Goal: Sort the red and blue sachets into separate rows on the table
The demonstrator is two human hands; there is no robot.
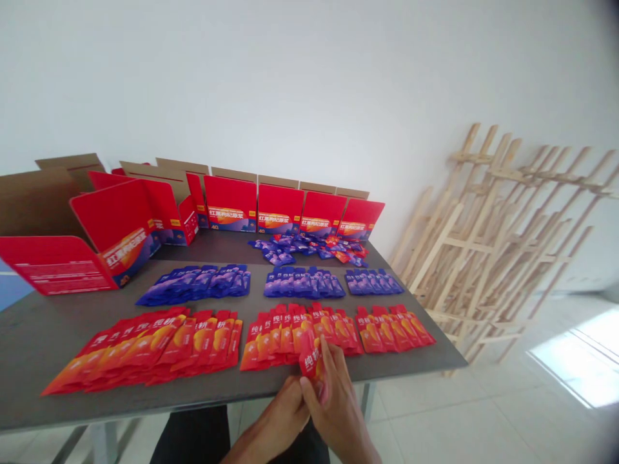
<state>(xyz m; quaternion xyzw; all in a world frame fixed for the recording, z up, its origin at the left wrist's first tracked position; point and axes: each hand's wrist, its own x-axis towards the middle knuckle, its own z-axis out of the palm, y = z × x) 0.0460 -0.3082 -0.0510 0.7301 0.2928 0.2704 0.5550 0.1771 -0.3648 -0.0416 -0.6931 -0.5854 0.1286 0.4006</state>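
Note:
At the table's front edge, my right hand [336, 393] is closed around a red pouch [309, 361] with white lettering, its fingers along the right side. My left hand [289, 407] is closed at the pouch's lower end, against my right hand; its fingertips are partly hidden. I cannot tell whether more pouches lie behind the front one. Just beyond my hands lies an overlapping row of red pouches [278, 332]. More red pouches fan out in a left group [140, 345] and a right group [391, 328].
Behind them lie purple pouches in a left group [198, 283], a middle group [304, 282] and a right group [372, 281]. A loose pile of mixed pouches [309, 248] is farther back. Open red cartons [232, 200] line the grey table's [29, 328] back and left. Wooden frames [483, 238] lean at right.

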